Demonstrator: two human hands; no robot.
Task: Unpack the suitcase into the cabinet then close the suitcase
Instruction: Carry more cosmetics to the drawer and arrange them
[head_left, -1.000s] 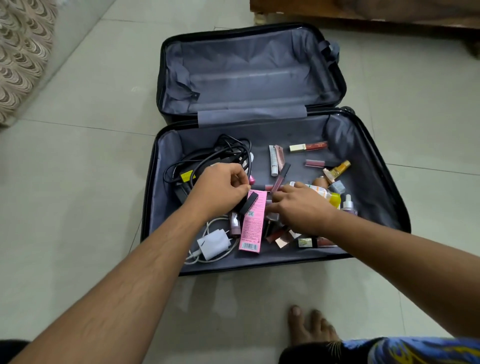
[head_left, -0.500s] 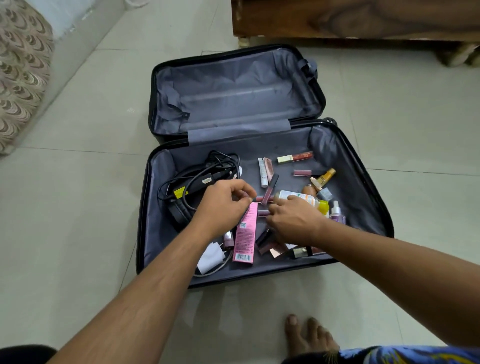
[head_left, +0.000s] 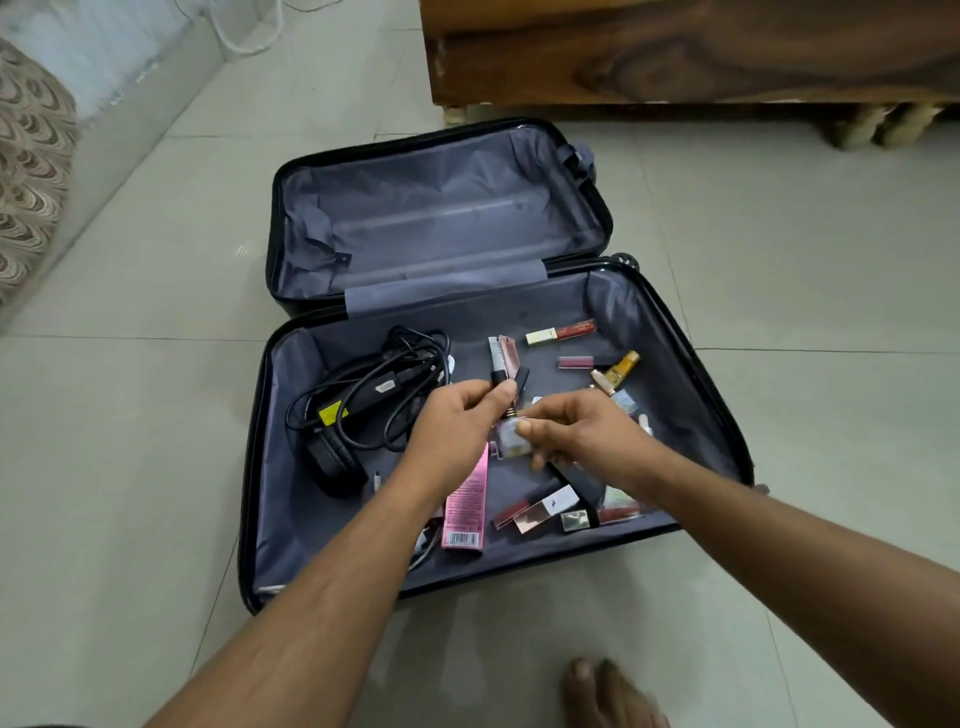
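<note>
A black suitcase (head_left: 260, 467) with grey lining lies open on the tiled floor. Its near half holds tangled black cables (head_left: 374, 384), black headphones (head_left: 332, 462), a pink box (head_left: 467, 499) and several cosmetic tubes and bottles (head_left: 561, 330). Above the middle of that half, my left hand (head_left: 457, 421) grips a few dark lipstick tubes (head_left: 506, 382). My right hand (head_left: 576, 434) holds a small silvery item (head_left: 506, 439) against them. What else lies under the hands is hidden.
A dark wooden cabinet (head_left: 675, 57) stands on short legs just behind the suitcase. A patterned bedspread (head_left: 31, 171) hangs at the far left. My bare foot (head_left: 608, 696) rests on the floor in front of the suitcase, at the lower right.
Both hands have lifted from among the cosmetics and come together, now holding tubes and a small item. The view has tilted up, so the cabinet shows more.
</note>
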